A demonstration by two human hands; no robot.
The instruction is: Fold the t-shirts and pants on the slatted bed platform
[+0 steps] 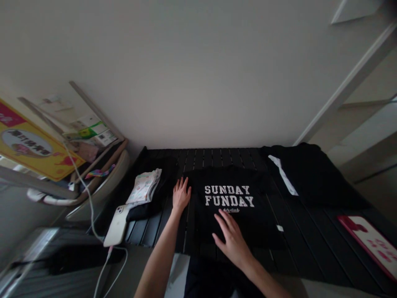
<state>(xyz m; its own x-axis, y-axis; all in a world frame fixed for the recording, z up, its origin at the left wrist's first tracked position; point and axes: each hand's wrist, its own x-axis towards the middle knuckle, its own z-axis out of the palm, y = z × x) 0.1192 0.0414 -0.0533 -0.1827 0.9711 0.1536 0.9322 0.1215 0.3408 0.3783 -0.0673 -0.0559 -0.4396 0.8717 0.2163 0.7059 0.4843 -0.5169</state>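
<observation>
A black T-shirt (pixel 229 231) with white "SUNDAY FUNDAY" lettering lies spread on a dark slatted table (pixel 305 244). My left hand (pixel 181 195) rests flat at the shirt's left sleeve side, fingers apart, holding nothing. Over the lower front of the shirt is my right hand (pixel 231 238), its fingers spread just below the print; I cannot tell whether it touches the cloth. A small white tag (pixel 280 228) shows by the shirt's right edge.
Left of the shirt sit a folded patterned white cloth (pixel 143 187) on dark fabric and a phone (pixel 116 227) with a charging cable. Dark clothing (pixel 319 178) with a white strip lies right, near a red-edged phone (pixel 372 242). A cart (pixel 114 178) stands left; a wall (pixel 211 82) rises behind.
</observation>
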